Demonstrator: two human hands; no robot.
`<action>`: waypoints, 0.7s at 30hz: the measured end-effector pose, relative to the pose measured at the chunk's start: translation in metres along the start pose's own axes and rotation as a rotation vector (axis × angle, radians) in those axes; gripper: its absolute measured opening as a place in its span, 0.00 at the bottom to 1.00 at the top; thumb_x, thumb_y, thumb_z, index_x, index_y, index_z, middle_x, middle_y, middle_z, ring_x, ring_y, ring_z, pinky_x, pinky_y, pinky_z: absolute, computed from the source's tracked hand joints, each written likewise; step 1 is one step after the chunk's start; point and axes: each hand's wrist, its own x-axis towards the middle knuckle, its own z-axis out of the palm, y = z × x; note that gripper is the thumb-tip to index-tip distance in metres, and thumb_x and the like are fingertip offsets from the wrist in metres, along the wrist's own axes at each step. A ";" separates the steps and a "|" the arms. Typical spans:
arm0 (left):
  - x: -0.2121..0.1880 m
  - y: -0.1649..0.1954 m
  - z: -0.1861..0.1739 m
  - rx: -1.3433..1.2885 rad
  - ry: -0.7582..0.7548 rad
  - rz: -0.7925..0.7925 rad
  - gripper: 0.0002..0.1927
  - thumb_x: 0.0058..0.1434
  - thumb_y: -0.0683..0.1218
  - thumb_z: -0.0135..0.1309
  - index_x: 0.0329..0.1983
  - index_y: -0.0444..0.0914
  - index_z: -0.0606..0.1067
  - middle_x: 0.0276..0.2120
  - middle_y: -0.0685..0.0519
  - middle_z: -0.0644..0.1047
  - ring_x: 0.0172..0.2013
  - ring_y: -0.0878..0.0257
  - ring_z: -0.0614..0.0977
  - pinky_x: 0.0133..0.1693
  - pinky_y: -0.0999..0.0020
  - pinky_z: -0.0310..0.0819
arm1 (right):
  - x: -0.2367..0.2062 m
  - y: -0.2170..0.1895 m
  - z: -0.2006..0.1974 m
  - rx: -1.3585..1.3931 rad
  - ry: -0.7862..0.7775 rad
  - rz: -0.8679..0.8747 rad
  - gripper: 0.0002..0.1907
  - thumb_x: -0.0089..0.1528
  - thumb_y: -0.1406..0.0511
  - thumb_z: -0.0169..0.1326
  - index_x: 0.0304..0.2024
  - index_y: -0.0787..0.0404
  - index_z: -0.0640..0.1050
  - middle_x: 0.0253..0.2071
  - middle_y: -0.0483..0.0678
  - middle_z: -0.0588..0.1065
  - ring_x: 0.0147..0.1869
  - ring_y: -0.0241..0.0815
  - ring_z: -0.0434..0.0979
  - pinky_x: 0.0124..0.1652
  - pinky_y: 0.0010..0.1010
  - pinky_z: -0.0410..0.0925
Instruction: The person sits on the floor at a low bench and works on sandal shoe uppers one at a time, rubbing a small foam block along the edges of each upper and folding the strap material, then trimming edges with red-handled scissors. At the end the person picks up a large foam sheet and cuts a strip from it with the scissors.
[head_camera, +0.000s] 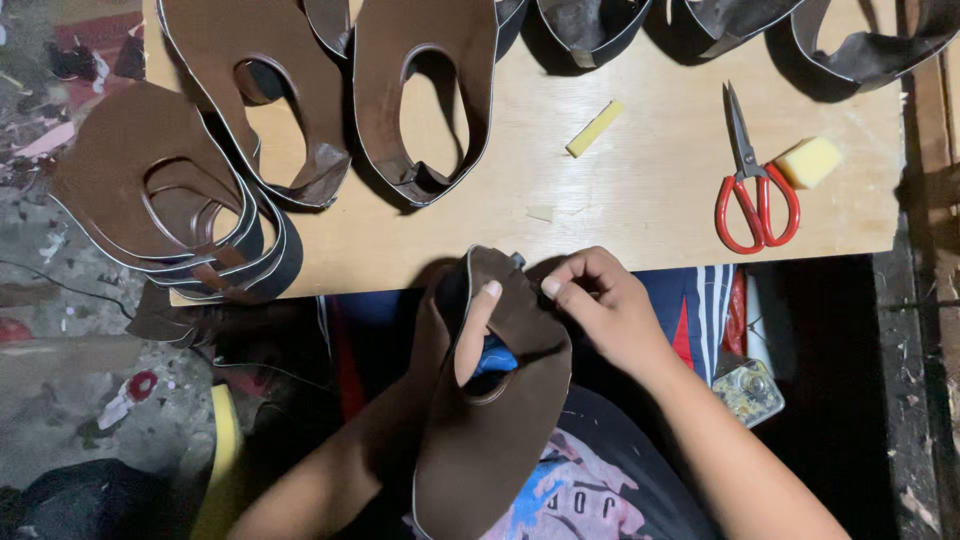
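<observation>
In the middle bottom of the frame, my left hand (470, 330) pokes up through the hole of the brown leather piece (490, 420), which runs long from top to bottom, while my right hand (600, 305) pinches its top edge.

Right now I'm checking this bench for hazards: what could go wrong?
The stack of brown leather pieces overhangs the board's left edge and could slide off. The red scissors lie near the front edge, close to the right hand; a bump might knock them into the lap.
</observation>
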 end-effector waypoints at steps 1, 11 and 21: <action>0.004 -0.003 0.001 0.020 0.033 0.005 0.09 0.68 0.44 0.54 0.46 0.32 0.74 0.34 0.51 0.77 0.35 0.66 0.76 0.37 0.70 0.71 | -0.002 -0.005 0.000 -0.049 -0.020 0.001 0.08 0.61 0.66 0.62 0.39 0.64 0.77 0.36 0.42 0.74 0.39 0.29 0.73 0.42 0.23 0.69; 0.032 -0.004 0.005 -0.216 -0.138 0.226 0.09 0.67 0.37 0.52 0.47 0.36 0.66 0.37 0.54 0.76 0.38 0.69 0.76 0.40 0.71 0.73 | 0.008 -0.041 0.008 -0.325 0.047 -0.415 0.12 0.57 0.69 0.66 0.40 0.62 0.77 0.43 0.45 0.73 0.43 0.35 0.76 0.42 0.25 0.71; 0.042 0.012 0.006 -0.561 -0.085 0.211 0.08 0.68 0.36 0.49 0.48 0.34 0.66 0.60 0.34 0.72 0.49 0.58 0.80 0.53 0.61 0.78 | 0.004 -0.076 0.014 -0.582 0.091 -0.620 0.15 0.55 0.69 0.70 0.38 0.62 0.76 0.43 0.52 0.71 0.43 0.49 0.74 0.39 0.33 0.68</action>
